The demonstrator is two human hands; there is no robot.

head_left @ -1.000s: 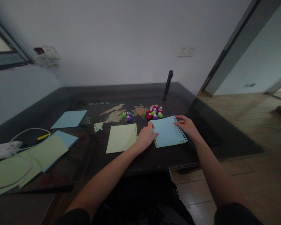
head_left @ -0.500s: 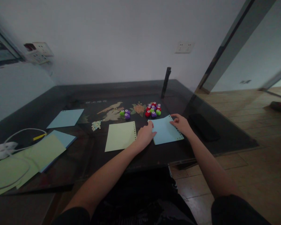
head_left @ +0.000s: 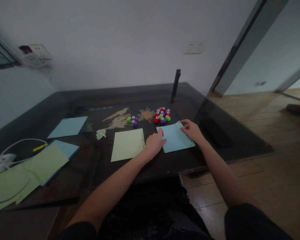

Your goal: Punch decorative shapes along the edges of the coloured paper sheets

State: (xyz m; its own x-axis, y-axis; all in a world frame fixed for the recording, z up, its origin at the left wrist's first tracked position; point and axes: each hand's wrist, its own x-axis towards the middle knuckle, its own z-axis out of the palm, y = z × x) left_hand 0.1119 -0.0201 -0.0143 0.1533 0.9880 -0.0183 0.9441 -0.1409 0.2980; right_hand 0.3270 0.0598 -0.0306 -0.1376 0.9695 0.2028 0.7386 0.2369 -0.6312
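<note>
A light blue sheet of loose-leaf paper (head_left: 175, 139) lies in front of me, with punched holes along its right edge and pale green paper just showing beneath that edge. My right hand (head_left: 193, 131) pinches it near the top right corner, where the paper lifts slightly. At its left edge, my left hand (head_left: 153, 145) holds the sheet, fingers curled and the thumb on top. Left of that hand lies a pale green punched sheet (head_left: 127, 145). Beyond the blue sheet sits a cluster of red, purple and green eyeball-like beads (head_left: 162, 115); several similar green and purple ones (head_left: 132, 120) lie farther left.
A pile of tiny pale pieces (head_left: 101, 133) lies left of the green sheet. Another blue sheet (head_left: 68, 127), stacked papers (head_left: 46, 163), a yellow pen-like item (head_left: 40, 147) and a white cabled device (head_left: 1, 162) occupy the left. A black post (head_left: 175, 86) and dark flat object (head_left: 215, 132) are rightward.
The view has shifted slightly. Both hands keep their places on the blue sheet, and nothing else on the table has visibly moved.
</note>
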